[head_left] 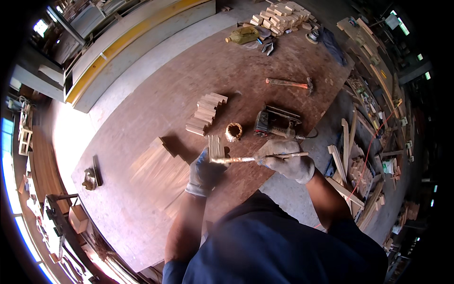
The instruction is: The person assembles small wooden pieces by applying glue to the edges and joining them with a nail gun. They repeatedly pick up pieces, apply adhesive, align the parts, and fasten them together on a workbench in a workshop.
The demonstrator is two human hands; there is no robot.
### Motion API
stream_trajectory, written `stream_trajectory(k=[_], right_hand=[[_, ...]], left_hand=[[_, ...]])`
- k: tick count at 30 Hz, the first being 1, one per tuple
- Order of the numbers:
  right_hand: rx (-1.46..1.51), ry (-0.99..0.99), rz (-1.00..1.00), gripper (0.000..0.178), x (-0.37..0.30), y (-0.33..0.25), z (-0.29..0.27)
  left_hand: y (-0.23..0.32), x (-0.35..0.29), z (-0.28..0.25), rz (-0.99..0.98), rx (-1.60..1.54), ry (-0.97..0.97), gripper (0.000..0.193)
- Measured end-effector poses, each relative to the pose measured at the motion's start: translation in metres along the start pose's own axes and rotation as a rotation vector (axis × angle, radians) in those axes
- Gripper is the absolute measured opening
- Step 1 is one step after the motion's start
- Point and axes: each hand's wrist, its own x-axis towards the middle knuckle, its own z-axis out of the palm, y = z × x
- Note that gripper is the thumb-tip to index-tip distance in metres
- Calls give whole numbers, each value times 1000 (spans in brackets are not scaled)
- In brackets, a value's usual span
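My left hand [204,176], in a grey-white work glove, is closed around a small wood block [216,146] with a streaked, pale face. My right hand [288,162], gloved too, grips a thin brush [236,160] whose pale, coated end lies across the lower part of the block. Just beyond the block stands a small round pot [233,132] with a crusted, yellowish rim. A stepped row of wood blocks [206,112] lies past my left hand. Beside that hand, a panel of wood strips [161,173] rests on the table.
A nail gun [276,122] lies beyond my right hand, with a hammer [289,84] farther off. Pliers [268,48] and a heap of blocks [283,18] occupy the table's far end. A hand plane [92,176] sits at left. Scrap wood [362,175] covers the floor at right.
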Motion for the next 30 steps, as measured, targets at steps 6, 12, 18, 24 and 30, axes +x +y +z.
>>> stream_trajectory(k=[6,12,18,24,30], right_hand=[[83,119,92,16,8,-4,-2],[-75,132,79,16,13,4,1],[217,30,165,15,-1,11,0],[317,174,224,17,-7,21,-13],[248,296,244,17,1,21,-11]], left_hand=[[1,-2,0,6,0,-59,50],[17,-7,19,-228,-524,-73,47],[2,-6,7,104,308,-41,50],[3,-2,2,-69,-198,-87,54],[11,-7,14,-139,-446,-89,54]])
